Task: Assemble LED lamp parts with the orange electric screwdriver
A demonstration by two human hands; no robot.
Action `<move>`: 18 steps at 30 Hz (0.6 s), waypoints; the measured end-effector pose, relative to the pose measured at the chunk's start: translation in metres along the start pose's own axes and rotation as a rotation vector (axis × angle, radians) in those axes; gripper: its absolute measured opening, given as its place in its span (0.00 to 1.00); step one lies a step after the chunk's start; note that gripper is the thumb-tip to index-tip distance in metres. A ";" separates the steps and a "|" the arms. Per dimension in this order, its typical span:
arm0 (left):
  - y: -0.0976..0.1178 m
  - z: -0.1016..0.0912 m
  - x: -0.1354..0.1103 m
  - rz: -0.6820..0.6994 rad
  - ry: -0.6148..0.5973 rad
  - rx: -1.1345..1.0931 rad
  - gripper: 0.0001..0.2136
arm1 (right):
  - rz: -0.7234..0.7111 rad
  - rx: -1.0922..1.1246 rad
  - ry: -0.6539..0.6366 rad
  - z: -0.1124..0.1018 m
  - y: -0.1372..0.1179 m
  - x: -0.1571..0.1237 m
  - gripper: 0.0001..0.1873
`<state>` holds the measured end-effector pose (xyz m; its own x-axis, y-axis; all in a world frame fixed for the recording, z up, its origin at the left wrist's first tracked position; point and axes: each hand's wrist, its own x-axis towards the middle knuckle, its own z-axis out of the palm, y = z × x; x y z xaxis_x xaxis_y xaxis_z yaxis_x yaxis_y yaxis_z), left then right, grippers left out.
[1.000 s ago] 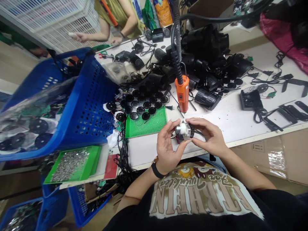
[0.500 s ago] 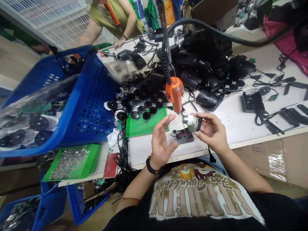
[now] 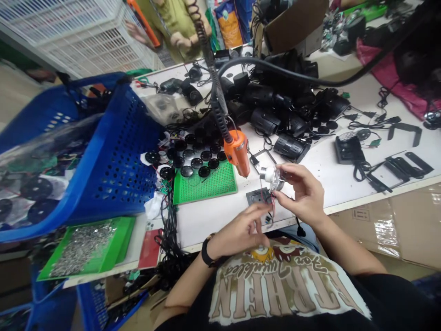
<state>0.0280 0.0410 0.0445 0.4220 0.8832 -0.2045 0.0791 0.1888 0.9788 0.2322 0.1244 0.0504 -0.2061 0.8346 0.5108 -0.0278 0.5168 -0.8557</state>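
My right hand (image 3: 303,195) is closed on a small round motor part (image 3: 270,176) with a white and silver end, held just above the white table's front edge (image 3: 220,216). Thin wires hang from it to a small dark circuit board (image 3: 257,196) lying on the table below. My left hand (image 3: 241,230) is lower, near the table edge, its fingers pinched by the wires close to the board. An orange electric screwdriver (image 3: 237,151) hangs on a coiled cable just above and left of the part.
A green perforated mat (image 3: 206,184) carries several black discs (image 3: 196,156). A big blue basket (image 3: 113,151) stands at left, a green tray of screws (image 3: 86,243) below it. Black housings (image 3: 289,115) and cables pile up at the back. Another person (image 3: 172,23) stands at the far end.
My hands have parted: the right keeps the motor part raised, the left has dropped toward the table edge by the wires. The board now lies on the table. The view has shifted.
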 end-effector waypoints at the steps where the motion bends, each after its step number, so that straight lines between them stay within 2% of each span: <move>1: -0.001 -0.003 -0.001 0.035 0.104 0.007 0.33 | -0.044 -0.082 -0.068 -0.001 -0.004 0.001 0.31; 3: -0.004 -0.008 0.000 0.110 0.300 -0.110 0.35 | -0.101 -0.203 -0.237 0.000 -0.011 0.004 0.32; 4: -0.006 -0.008 0.001 0.129 0.336 -0.214 0.34 | -0.111 -0.231 -0.317 0.002 -0.014 0.005 0.33; 7: -0.013 -0.002 0.003 0.059 0.282 -0.534 0.31 | -0.113 -0.239 -0.447 0.009 -0.017 0.008 0.31; 10: -0.021 0.008 0.002 -0.018 0.307 -0.725 0.32 | -0.116 -0.231 -0.450 0.015 -0.016 0.005 0.31; 12: -0.027 0.011 0.002 -0.001 0.309 -0.785 0.36 | -0.098 -0.208 -0.454 0.017 -0.015 0.002 0.33; 15: -0.034 0.008 0.002 0.046 0.249 -0.812 0.43 | -0.070 -0.174 -0.467 0.018 -0.013 -0.002 0.33; 18: -0.036 0.004 0.003 0.076 0.205 -0.817 0.45 | -0.071 -0.158 -0.461 0.018 -0.011 -0.005 0.35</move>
<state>0.0300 0.0349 0.0087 0.2212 0.9515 -0.2138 -0.6540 0.3074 0.6912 0.2157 0.1112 0.0558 -0.6217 0.6435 0.4465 0.0839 0.6215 -0.7789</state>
